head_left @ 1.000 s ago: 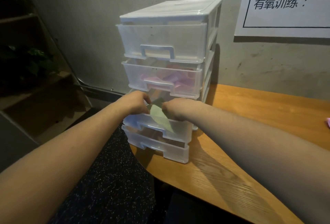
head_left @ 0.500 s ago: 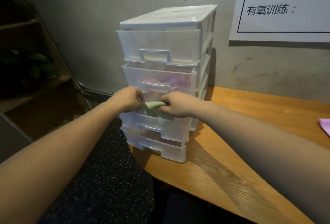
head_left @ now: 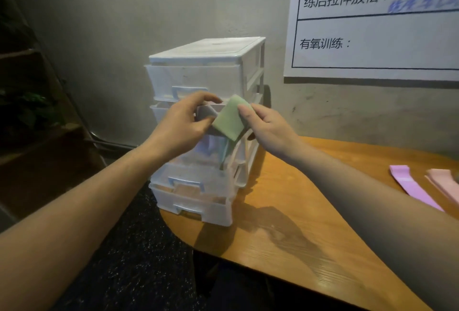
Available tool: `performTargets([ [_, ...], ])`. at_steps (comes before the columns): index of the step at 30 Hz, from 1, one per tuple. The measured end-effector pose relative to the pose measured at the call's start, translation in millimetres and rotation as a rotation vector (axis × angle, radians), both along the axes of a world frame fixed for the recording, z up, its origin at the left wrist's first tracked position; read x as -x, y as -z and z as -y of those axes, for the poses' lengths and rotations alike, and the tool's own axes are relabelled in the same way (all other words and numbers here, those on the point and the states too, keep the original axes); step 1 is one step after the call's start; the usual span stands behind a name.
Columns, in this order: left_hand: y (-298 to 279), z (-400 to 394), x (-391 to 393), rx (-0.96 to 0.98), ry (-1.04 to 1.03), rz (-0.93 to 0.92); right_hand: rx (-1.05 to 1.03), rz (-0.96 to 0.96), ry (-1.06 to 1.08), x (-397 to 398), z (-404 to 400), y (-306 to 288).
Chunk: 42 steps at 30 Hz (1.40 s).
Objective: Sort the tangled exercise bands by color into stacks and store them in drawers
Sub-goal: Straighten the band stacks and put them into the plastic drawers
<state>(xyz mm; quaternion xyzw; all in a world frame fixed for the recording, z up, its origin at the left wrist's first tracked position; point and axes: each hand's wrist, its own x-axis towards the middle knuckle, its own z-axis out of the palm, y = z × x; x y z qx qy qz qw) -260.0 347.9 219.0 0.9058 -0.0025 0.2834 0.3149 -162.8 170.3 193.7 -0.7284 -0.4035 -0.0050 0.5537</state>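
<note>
Grey plaster wall behind, with a white training chart (head_left: 377, 20) up and to the right of the drawer unit (head_left: 206, 122). Wooden counter (head_left: 285, 223) carries the translucent unit at its left end; a purple band (head_left: 409, 186) and a pink band (head_left: 442, 184) lie well to the unit's right. Left hand (head_left: 178, 127) and right hand (head_left: 268, 124) meet in front of the unit's second drawer. Each grip pinches the folded green band (head_left: 231, 119) — left at its lower-left edge, right thumb on its upper-right corner. The band's long axis runs diagonally, from upper right down to lower left; its broad face is turned toward the camera. Likely faults: the fold may spring open if either pinch loosens, and the band may snag on the drawer front — which green drawer is open cannot be told.
</note>
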Motion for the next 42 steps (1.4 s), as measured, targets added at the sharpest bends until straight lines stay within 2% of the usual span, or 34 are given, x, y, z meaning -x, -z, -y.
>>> performTargets([
  [3, -9, 33, -1, 0.024, 0.076, 0.064, -0.207, -0.166, 0.081, -2, 34, -4],
  [8, -3, 79, -19, 0.128, 0.147, 0.072, -0.376, -0.361, 0.204, -4, 95, -4],
  [12, 16, 113, -38, 0.192, 0.207, 0.008, -0.304, -0.425, 0.281, -3, 138, 11],
  [16, 43, 140, -63, 0.218, 0.253, -0.055, -0.353, -0.56, 0.332, -10, 169, 33],
  [21, 94, 170, -93, 0.28, 0.286, -0.216, -0.322, -0.64, 0.447, -26, 201, 67],
  [26, 147, 198, -118, 0.354, 0.298, -0.357, -0.285, -0.763, 0.442, -41, 223, 100],
  [29, 181, 208, -130, 0.282, 0.306, -0.469, -0.268, -0.83, 0.44, -47, 232, 118],
  [33, 217, 216, -138, 0.094, 0.331, -0.615, -0.272, -0.878, 0.484, -58, 240, 135],
  [36, 224, 219, -139, 0.01, 0.377, -0.558, -0.258, -0.898, 0.532, -67, 246, 145],
  [39, 221, 226, -139, 0.044, 0.412, -0.397, -0.24, -0.928, 0.558, -74, 252, 155],
  [42, 208, 239, -135, 0.079, 0.453, -0.31, -0.238, -0.935, 0.574, -75, 254, 161],
])
